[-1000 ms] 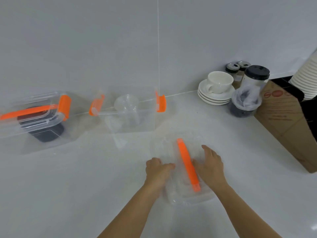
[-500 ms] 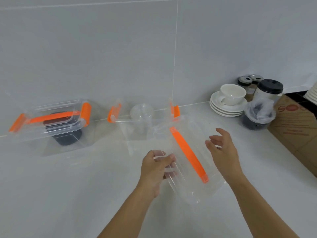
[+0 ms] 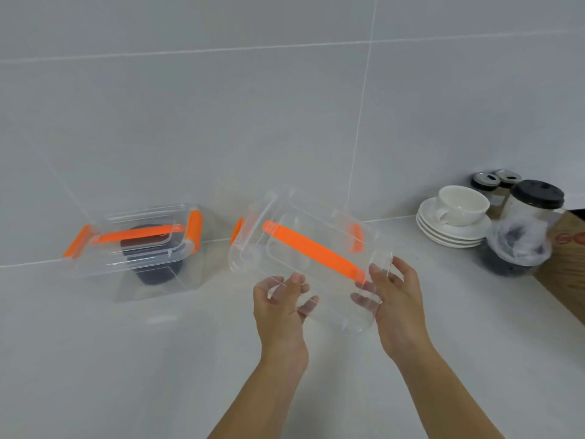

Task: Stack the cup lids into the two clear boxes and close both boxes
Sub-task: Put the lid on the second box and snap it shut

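Clear rectangular plastic box lid [image 3: 304, 248] with an orange strap handle [image 3: 311, 250] tilts toward 11 o'clock, pinched at its near edge by left hand [image 3: 280, 307] and right hand [image 3: 397, 304], each grip closed on it.

Clear box lid [image 3: 319, 223] with orange handle [image 3: 311, 250]; white saucers [image 3: 451, 228], black cup lid [image 3: 538, 194].

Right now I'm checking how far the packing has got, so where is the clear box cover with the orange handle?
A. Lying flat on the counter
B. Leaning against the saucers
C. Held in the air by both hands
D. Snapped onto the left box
C: the left hand and right hand grip the near edge of the cover, which is tilted and held off the counter, in front of the second box.
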The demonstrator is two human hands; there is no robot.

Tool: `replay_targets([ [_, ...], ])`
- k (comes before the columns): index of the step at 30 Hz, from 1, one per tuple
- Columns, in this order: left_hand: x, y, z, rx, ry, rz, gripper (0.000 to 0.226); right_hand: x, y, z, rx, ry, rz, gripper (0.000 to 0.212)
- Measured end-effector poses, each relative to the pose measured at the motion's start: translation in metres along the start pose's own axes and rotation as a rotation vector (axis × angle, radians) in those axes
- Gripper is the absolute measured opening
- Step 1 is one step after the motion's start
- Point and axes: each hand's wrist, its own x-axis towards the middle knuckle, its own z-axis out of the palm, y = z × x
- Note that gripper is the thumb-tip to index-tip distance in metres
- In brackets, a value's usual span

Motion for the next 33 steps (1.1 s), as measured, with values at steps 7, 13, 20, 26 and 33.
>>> replay_targets([
  [7,0.033,0.029,-0.007,0.054,-0.077,0.012,0.01,0.028,-0.013,0.015,-0.002,0.019,-0.116,0.044],
  [13,0.097,0.075,-0.009,0.098,-0.12,0.143,0.012,0.063,-0.031,0.031,-0.091,-0.057,-0.167,0.034],
  [20,0.159,0.101,0.013,0.29,-0.152,0.149,0.019,0.114,-0.039,0.066,-0.21,-0.066,-0.15,0.046],
  [26,0.194,0.082,0.008,0.551,-0.121,0.202,0.028,0.143,-0.029,0.08,-0.47,-0.015,-0.186,0.046],
  [33,0.203,0.063,-0.009,0.662,-0.106,0.181,0.031,0.147,-0.016,0.081,-0.789,0.042,-0.204,0.048],
])
